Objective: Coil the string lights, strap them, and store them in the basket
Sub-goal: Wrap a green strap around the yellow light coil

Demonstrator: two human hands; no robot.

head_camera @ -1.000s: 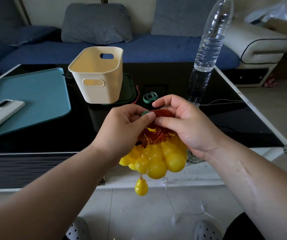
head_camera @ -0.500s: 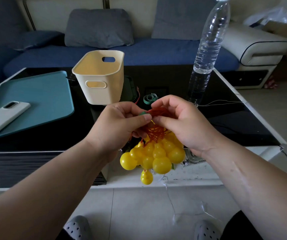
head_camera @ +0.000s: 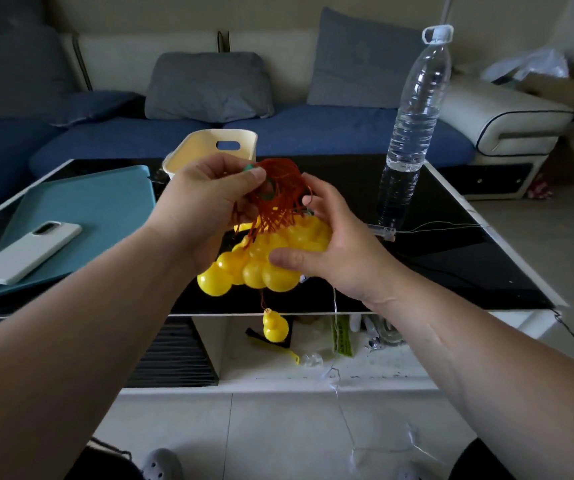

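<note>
Left of the basket [head_camera: 209, 147], a white phone [head_camera: 25, 252] lies on a teal mat [head_camera: 81, 209]; neither is in use.

My left hand [head_camera: 202, 206] is raised directly in front of the basket with the wrist bent back. Thumb and fingertips pinch the green strap [head_camera: 249, 167] against the top of the red wire loops. I judge this keeps the coil gathered while the strap goes round.

The string lights [head_camera: 278, 209] hang in the air between my 2 hands, in front of the basket and not in it. 1 yellow bulb [head_camera: 275, 325] dangles loose below the cluster.

My right hand [head_camera: 341, 251], in front and to the right of the basket, cups the bulbs. The thumb presses across their front and the fingers curl behind, taking the weight.

A water bottle [head_camera: 413, 109] stands well right of the basket.

Strapping looks unfinished; storing not done.
</note>
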